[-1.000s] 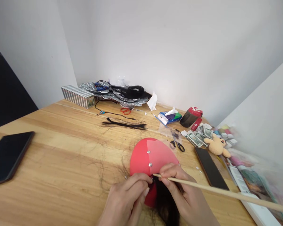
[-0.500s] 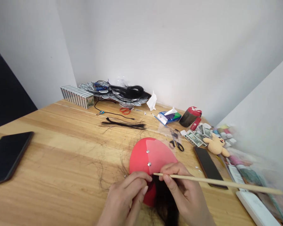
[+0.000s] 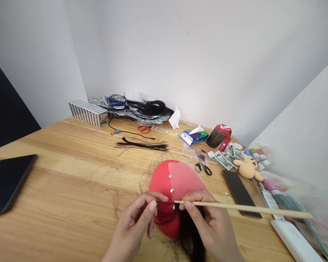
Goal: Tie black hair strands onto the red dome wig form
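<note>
A red rounded head form [image 3: 161, 178] stands before me, with a paler red panel on its right half and silver pins down the middle. Long black hair [image 3: 190, 233] hangs from its near side. My right hand [image 3: 207, 214] pinches a thin wooden stick [image 3: 251, 208], whose tip touches or nearly touches the form beside the lowest pin. At the left of the form, my left hand [image 3: 138, 218] holds a thin strand of dark hair between thumb and forefinger, drawn sideways from near the stick's tip. The rest of the strand is partly hidden by the fingers.
A bundle of black hair [image 3: 142, 145] lies farther back, with loose strands around. Black scissors [image 3: 203, 168] and a phone [image 3: 242, 193] are to the right, beside a plush toy [image 3: 248, 167]. A tablet [image 3: 11, 183] lies left; a tissue pack [image 3: 194, 135] sits behind.
My left hand has moved left, away from the stick's tip, drawing the hair strand out and uncovering the lowest pin. The right hand and stick have shifted slightly left.
</note>
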The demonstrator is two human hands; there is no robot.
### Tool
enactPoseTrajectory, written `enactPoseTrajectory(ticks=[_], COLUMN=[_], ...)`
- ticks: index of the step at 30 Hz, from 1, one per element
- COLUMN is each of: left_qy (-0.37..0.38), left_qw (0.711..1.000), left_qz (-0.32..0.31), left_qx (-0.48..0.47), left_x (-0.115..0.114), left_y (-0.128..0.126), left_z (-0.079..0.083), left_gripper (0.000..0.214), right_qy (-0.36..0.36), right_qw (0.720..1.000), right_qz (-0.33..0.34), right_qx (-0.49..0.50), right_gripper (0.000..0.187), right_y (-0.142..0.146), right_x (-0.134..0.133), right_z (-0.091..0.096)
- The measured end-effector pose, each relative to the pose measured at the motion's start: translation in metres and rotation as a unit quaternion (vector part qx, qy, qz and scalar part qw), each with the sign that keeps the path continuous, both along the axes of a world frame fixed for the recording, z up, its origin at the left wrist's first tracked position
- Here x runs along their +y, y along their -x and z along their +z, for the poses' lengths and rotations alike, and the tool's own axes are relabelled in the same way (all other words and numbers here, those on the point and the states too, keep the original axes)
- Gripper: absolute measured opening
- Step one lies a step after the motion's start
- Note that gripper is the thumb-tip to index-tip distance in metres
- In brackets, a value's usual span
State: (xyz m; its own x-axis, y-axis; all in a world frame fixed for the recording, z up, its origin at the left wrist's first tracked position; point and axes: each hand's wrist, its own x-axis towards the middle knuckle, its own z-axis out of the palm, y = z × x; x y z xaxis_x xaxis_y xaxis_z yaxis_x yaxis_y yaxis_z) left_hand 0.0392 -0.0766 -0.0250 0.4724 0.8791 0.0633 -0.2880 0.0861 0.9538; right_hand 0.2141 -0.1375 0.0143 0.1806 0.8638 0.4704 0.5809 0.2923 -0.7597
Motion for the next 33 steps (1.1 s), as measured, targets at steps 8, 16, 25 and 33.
enactPoseTrajectory(ticks=[8,16,25,33], left_qy=[0.022,-0.003,-0.089,-0.164], left_qw=[0.999,0.999,0.995,0.981], left_qz=[-0.004,0.008,0.019,0.004], left_qx=[-0.027,-0.040,0.041,0.103], left_x=[0.001,0.001,-0.001,-0.005], left_y=[-0.001,-0.002,0.000,0.003], left_z=[0.003,0.000,-0.005,-0.008], left_gripper=[0.038,0.032,0.030,0.026], right_qy=[-0.008,0.020,0.068,0.070], right_qw=[1.000,1.000,0.997,0.997], right_qz=[0.005,0.013,0.025,-0.005], right_qx=[-0.013,0.000,0.027,0.044], right_gripper=[0.014,0.016,0.022,0.032], right_y=[0.003,0.003,-0.001,0.006], right_x=[0.002,0.002,0.003,0.007], right_z=[0.000,0.002,0.010,0.012])
